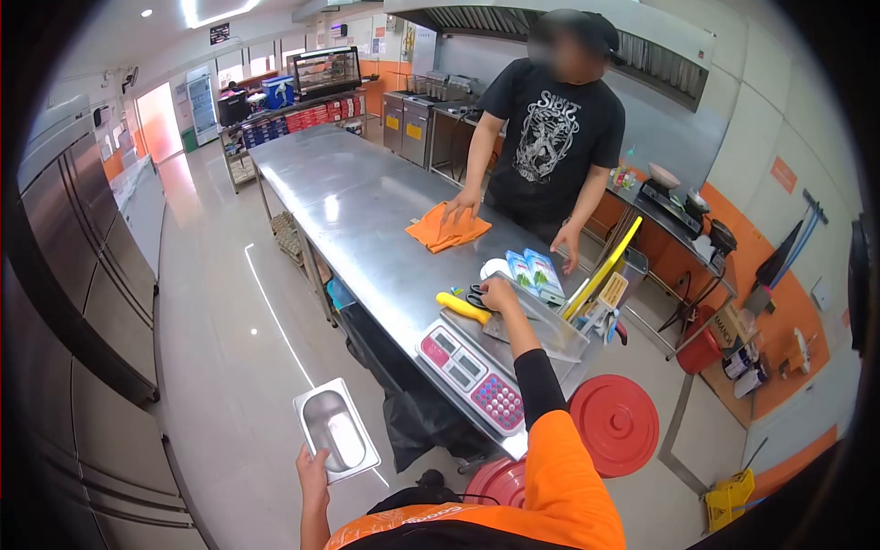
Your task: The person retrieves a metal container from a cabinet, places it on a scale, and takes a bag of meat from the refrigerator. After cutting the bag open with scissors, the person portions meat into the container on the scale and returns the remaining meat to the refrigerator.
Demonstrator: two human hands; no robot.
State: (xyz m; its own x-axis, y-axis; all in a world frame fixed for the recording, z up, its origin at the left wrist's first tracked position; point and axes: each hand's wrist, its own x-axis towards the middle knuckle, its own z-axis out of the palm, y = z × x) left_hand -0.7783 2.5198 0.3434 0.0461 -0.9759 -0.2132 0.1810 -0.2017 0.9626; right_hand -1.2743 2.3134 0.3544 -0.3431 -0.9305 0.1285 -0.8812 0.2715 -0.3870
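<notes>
A long steel worktop [316,170] runs down the room above a pale, glossy floor [220,312] streaked with bright reflections – a strip light [194,20] glows on the white ceiling [101,37]. Tall steel cabinets [115,266] line the left side. A wide extractor hood [674,50] juts out at the right, near a wall [752,119] white above and orange below – and bright windows [261,66] sit at the far end

We make out what seems to be "MAND" on the cardboard box [729,326] at three o'clock, while the white lettering on the black T-shirt [547,133] at one o'clock and the orange shirt [566,484] at six is too unclear to read.
</notes>
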